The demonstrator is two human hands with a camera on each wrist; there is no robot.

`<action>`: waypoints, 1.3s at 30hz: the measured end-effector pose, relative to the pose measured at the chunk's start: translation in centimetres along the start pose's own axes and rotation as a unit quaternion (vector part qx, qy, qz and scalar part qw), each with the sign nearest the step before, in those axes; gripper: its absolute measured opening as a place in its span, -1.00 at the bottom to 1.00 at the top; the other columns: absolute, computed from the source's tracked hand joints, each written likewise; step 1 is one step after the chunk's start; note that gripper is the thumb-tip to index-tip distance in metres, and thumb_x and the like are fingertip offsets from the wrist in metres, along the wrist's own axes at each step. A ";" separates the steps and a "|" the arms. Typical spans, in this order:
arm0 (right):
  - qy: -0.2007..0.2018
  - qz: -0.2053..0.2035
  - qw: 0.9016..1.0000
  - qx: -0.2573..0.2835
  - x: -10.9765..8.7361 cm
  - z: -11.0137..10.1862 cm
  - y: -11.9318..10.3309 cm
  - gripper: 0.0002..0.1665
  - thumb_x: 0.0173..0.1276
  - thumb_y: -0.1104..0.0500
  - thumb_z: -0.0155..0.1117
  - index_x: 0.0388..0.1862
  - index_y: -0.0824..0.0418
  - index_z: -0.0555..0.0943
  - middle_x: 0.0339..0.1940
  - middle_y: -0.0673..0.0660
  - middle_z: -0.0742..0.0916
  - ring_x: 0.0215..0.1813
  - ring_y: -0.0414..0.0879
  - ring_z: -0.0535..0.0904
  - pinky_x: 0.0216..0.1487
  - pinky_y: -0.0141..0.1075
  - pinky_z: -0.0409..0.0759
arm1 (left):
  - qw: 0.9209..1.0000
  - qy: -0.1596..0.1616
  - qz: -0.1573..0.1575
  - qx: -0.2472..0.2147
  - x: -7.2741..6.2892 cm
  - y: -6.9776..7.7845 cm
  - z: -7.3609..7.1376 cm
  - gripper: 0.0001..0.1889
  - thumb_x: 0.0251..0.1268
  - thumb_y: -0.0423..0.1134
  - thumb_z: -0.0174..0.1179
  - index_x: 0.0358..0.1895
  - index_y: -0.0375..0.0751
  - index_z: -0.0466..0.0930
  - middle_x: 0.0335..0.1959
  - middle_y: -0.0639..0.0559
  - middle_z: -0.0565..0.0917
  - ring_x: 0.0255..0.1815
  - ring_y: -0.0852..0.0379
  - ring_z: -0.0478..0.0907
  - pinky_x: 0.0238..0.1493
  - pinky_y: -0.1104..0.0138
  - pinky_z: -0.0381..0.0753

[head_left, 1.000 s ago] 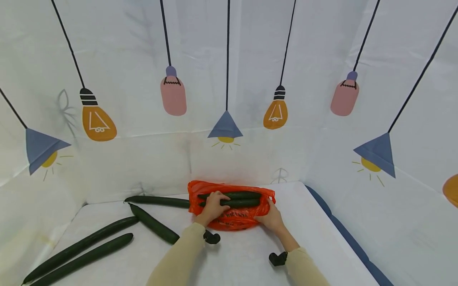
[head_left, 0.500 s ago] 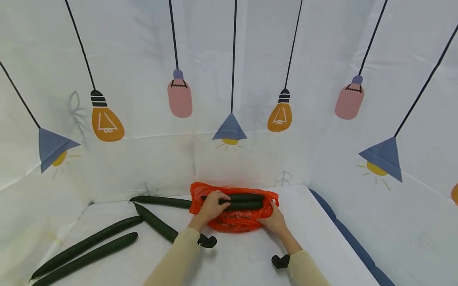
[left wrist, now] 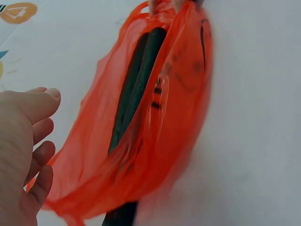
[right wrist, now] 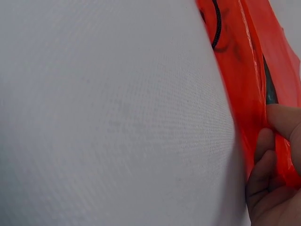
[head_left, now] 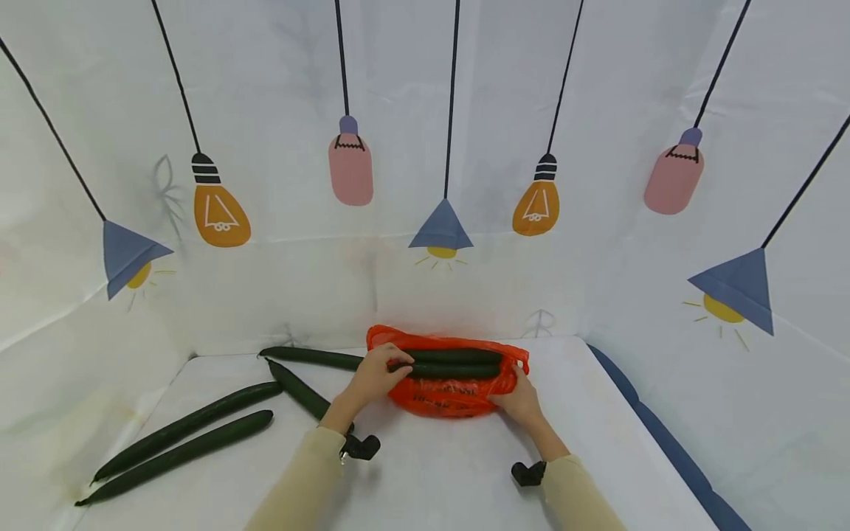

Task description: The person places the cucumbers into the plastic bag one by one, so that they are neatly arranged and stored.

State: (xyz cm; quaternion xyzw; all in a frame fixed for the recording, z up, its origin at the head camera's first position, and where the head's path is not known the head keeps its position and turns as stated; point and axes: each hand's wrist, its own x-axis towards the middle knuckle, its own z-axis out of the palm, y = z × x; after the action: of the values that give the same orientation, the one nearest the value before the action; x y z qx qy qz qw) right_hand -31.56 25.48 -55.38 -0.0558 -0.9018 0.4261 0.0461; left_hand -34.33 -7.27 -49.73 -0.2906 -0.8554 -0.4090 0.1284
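Looks like bagging: two cucumbers [head_left: 458,370] inside the red bag [head_left: 451,404], loose cucumbers [head_left: 182,459] left of it. Right hand [head_left: 521,400] fingers pinch its right rim; left hand [head_left: 373,375] fingers relaxed, empty. Next likely needs another cucumber grasped.

Red bag [head_left: 443,404] in every view

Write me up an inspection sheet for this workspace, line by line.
Surface: white tabletop, looks flat.
Job's things: red plastic bag with two cucumbers visible in its opening; four more cucumbers to its left, one reaching the bag, that end hidden.
Clutter: nothing seen.
Hands: right hand grips the bag's edge; left hand, fingers loosely bent, holds nothing visible.
Cables: dark strand against the bag in the right wrist view; cord or print, unclear.
Surroundings: white wall covering with printed lamps.
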 end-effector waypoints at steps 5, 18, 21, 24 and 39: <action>0.004 0.009 1.000 0.002 0.2 -0.3 -0.2 0.06 0.12 0.18 0.49 0.45 0.44 0.09 0.35 0.49 0.36 0.33 0.37 0.28 0.23 0.21 0.32 | 1.000 0.014 0.001 0.014 -1.3 -0.8 -2.1 -0.85 0.18 -0.29 0.39 -0.17 -0.16 0.74 -0.25 0.21 0.61 -0.15 0.16 0.53 -0.08 0.15 0.56; -0.004 0.014 1.000 0.011 0.0 -0.6 0.1 0.05 0.15 0.15 0.48 0.45 0.43 0.08 0.36 0.48 0.35 0.34 0.37 0.27 0.24 0.20 0.31 | 0.995 0.054 -0.076 0.029 -8.1 -4.2 -8.6 -0.82 0.16 -0.36 0.38 -0.16 -0.08 0.74 -0.26 0.12 0.63 -0.17 -0.02 0.55 -0.17 -0.03 0.54; -0.004 0.007 1.000 0.011 -0.1 -0.6 0.0 0.05 0.15 0.15 0.48 0.45 0.45 0.08 0.36 0.50 0.34 0.34 0.38 0.26 0.24 0.21 0.30 | 0.994 0.063 -0.084 0.025 -9.6 -4.9 -10.4 -0.80 0.15 -0.40 0.38 -0.15 -0.11 0.73 -0.23 0.00 0.65 -0.19 -0.09 0.56 -0.19 -0.05 0.53; -0.006 0.007 1.000 0.017 -0.1 -0.6 -0.1 0.07 0.16 0.15 0.48 0.47 0.42 0.06 0.38 0.48 0.32 0.36 0.37 0.23 0.26 0.21 0.27 | 0.992 0.061 -0.103 0.029 -11.2 -5.3 -12.1 -0.79 0.17 -0.40 0.37 -0.11 -0.18 0.71 -0.19 -0.06 0.63 -0.15 -0.13 0.55 -0.12 -0.08 0.53; -0.020 -0.014 0.999 0.034 -0.1 -1.1 -0.3 0.08 0.20 0.17 0.45 0.53 0.29 0.02 0.44 0.42 0.25 0.42 0.34 0.13 0.31 0.21 0.20 | 0.971 0.049 -0.210 0.101 -18.4 -7.6 -18.8 -0.65 0.24 -0.20 0.35 0.05 -0.26 0.64 -0.01 -0.17 0.59 0.03 -0.19 0.47 0.01 -0.09 0.43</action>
State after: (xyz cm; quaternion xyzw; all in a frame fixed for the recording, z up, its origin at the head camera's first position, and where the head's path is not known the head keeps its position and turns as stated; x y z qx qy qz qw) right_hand -31.33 26.14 -54.44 -0.0328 -0.8882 0.4568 0.0359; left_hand -24.58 -32.85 -50.99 -0.0699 -0.9268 -0.3522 0.1097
